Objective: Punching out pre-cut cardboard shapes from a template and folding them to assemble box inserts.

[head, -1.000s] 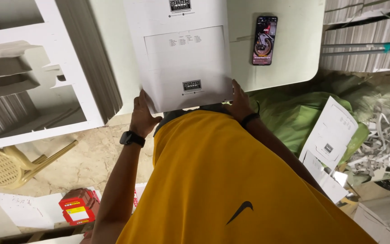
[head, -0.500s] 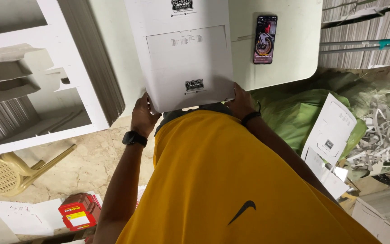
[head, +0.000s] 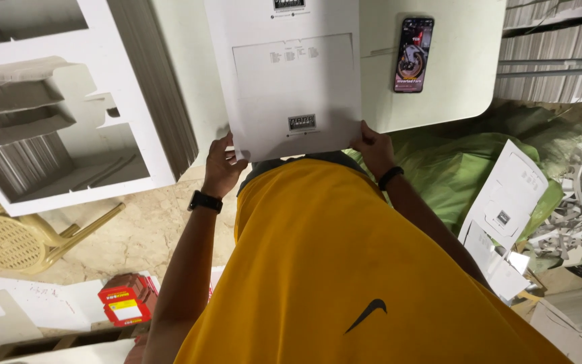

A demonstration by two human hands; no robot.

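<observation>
- Flat white die-cut cardboard sheet (head: 291, 74) held at its near edge, lying on the pale table (head: 453, 81), not yet folded: no crease raised, no wall standing, still one plane.
- Left hand (head: 220, 165) at the sheet's near left corner, fingers curled together and clamped on the edge, thumb on top; black watch (head: 205, 201) on that wrist.
- Right hand (head: 374, 148) at the near right corner, fingers closed on the edge in the same pinch; dark band (head: 391, 177) on the wrist.
- Judged stage: sheet taken up and squared on the table, shaping yet to begin; many more blanks waiting.
- Tall stack of identical white blanks (head: 82, 101) just left of the held sheet, cut-out windows showing through the pile.
- More stacked sheets (head: 560, 61) at the far right, edges only visible.
- Phone (head: 413, 54) lying face up on the table, just right of the sheet, apart from it.
- Containers: none formed or filled in view; green sack (head: 453, 175) slumped under the table, contents hidden.
- Loose white blanks (head: 506, 202) resting against the sack, shredded paper trim (head: 580, 209) heaped beside them.
- Red packet (head: 124, 303) on the floor near the left elbow; woven plastic chair (head: 15, 239) beyond it.
</observation>
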